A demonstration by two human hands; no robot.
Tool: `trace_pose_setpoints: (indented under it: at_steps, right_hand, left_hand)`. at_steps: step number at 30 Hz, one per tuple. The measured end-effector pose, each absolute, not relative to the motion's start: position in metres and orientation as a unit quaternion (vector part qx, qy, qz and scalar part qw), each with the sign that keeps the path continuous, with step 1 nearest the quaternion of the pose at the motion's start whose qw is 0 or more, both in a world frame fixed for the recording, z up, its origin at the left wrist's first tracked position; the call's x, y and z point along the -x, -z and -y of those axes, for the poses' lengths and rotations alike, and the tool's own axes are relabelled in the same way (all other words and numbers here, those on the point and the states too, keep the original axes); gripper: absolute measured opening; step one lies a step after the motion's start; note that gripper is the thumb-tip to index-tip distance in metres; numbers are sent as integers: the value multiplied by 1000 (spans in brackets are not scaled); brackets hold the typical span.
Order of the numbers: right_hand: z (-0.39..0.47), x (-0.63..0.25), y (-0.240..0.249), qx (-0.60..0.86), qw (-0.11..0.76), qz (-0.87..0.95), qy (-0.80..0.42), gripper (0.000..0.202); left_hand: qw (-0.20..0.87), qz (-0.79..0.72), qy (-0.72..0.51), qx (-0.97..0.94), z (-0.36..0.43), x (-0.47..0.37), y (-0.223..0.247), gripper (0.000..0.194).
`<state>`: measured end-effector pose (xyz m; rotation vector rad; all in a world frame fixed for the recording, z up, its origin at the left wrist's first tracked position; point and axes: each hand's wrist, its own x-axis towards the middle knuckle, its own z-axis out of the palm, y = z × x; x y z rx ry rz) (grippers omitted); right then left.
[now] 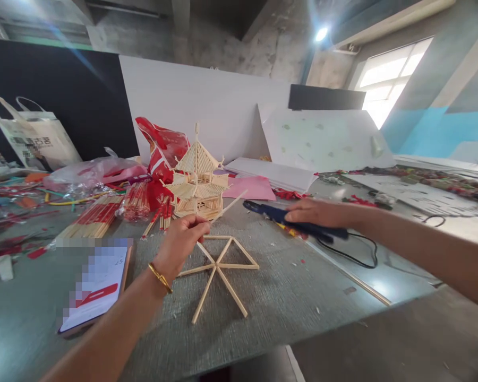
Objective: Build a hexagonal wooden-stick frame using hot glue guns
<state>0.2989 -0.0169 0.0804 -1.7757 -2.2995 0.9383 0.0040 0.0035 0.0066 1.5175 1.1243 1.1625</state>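
My left hand [189, 232], closed in a pinch, holds a thin wooden stick [235, 200] that points up and to the right. Just below it lies a frame of sticks [217, 265] joined like wheel spokes, with outer sticks along part of its edge. My right hand [313, 211] is wrapped over a long dark blue tool with a black cord [273, 213]; its exact kind is unclear. Behind my left hand stands a small pagoda model [199, 185] built from sticks, with two tiers of roof and a spire.
A phone [97, 286] lies left of the stick frame. Farther back are bundled sticks [91, 217], a red bag [161, 143] and pink paper [250, 189]. The black cord [372, 257] loops on the right, above a long strip [354, 278] near the table's edge.
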Motion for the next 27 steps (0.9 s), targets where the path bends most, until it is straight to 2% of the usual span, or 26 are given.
trace_pose_setpoints:
  at_steps: [3, 5, 10, 19, 27]
  right_hand:
    - [67, -285, -60, 587, 54, 693, -415, 31]
    - [91, -271, -51, 598, 43, 670, -438, 21]
    - [111, -246, -47, 626, 86, 618, -468, 22]
    - [106, -236, -43, 645, 96, 616, -443, 18]
    - [112, -235, -48, 659, 86, 622, -414, 11]
  left_hand:
    - [450, -455, -462, -614, 2, -12, -6, 16]
    - [448, -458, -455, -619, 6, -17, -5, 17]
    - [434, -464, -443, -633, 14, -22, -5, 19]
    - [337, -496, -398, -694, 24, -32, -12, 17]
    - [336, -498, -396, -694, 28, -47, -15, 18]
